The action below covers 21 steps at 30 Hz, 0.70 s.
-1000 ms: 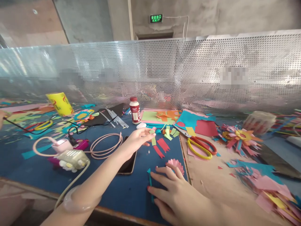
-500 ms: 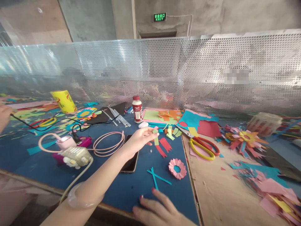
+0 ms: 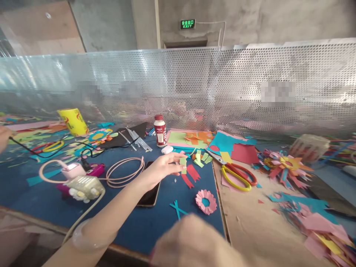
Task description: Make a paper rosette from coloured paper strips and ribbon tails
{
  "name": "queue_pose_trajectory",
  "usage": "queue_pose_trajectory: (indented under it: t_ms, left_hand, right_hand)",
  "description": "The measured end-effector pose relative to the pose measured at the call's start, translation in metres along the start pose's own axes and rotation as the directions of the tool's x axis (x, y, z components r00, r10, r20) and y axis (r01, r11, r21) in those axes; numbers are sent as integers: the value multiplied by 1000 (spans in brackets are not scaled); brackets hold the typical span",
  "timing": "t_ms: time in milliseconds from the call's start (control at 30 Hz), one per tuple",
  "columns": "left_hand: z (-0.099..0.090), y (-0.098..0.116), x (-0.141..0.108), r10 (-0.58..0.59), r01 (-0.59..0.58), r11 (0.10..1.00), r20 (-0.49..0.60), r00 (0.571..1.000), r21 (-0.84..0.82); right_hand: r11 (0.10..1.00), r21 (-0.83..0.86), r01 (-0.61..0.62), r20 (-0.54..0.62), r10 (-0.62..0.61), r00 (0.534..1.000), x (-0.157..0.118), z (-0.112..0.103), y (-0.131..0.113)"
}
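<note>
My left hand (image 3: 164, 168) reaches over the phone (image 3: 149, 193), with its fingers closed on a light green paper strip (image 3: 183, 165). Red paper strips (image 3: 193, 173) lie just beyond the fingertips. My right hand (image 3: 198, 244) is a blur low in the view; its fingers are smeared by motion. Above it lie crossed blue strips (image 3: 176, 208), partly covered by this hand. The pink paper ring (image 3: 200, 200) with a blue centre rests to their right. Green paper pieces (image 3: 198, 158) lie past the red strips.
Yellow-and-red scissors (image 3: 236, 177) lie right of the table seam. A bottle (image 3: 160, 131) stands at the back, near a white case (image 3: 167, 149). Chargers (image 3: 86, 185) and a coiled cable (image 3: 122, 172) are at the left. Another person's hand (image 3: 3, 137) shows at the left edge.
My right hand has lifted and moved nearer the camera, now covering the lower ends of the blue strips. The green strip has come up upright in my left fingers. The view has shifted slightly.
</note>
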<state>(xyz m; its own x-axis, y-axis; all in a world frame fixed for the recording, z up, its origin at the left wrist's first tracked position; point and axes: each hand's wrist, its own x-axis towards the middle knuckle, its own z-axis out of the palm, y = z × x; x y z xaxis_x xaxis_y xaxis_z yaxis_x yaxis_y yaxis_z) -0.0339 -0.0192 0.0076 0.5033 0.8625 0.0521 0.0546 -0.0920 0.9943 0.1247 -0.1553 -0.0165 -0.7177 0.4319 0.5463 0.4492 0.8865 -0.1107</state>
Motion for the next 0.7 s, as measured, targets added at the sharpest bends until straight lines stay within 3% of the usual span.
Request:
queue_pose_trajectory:
  t_ms: [67,100,167,200,233,333,533,700]
  left_hand:
    - [1,0,0,28,-28,1000,42,999,3]
    - [1,0,0,34,-35,999,62,997,6]
    - [2,-1,0,40,-41,999,89,995,19]
    - [3,-1,0,39,-42,999,96,995,29]
    - [4,-1,0,35,-39,998,104,994,39]
    - [4,-1,1,41,-44,998,92,995,33]
    - [-1,2,3,39,-35,998,-70,997,53]
    - [-2,4,3,-27,30,999,-128,991,26]
  right_hand:
    - [991,10,-132,-60,132,989,11,-11,27]
    - [945,75,-319,-158,327,932,17,-16,42]
    - [783,225,-579,-205,619,758,24,-22,69]
    - [709,275,-649,-156,699,698,25,-23,81]
    - [684,281,-673,-133,722,679,25,-22,91]
    - [671,240,-701,-61,732,679,22,-16,113]
    - [776,98,-623,182,602,778,27,-1,140]
    - [814,76,-576,356,518,778,33,4,144]
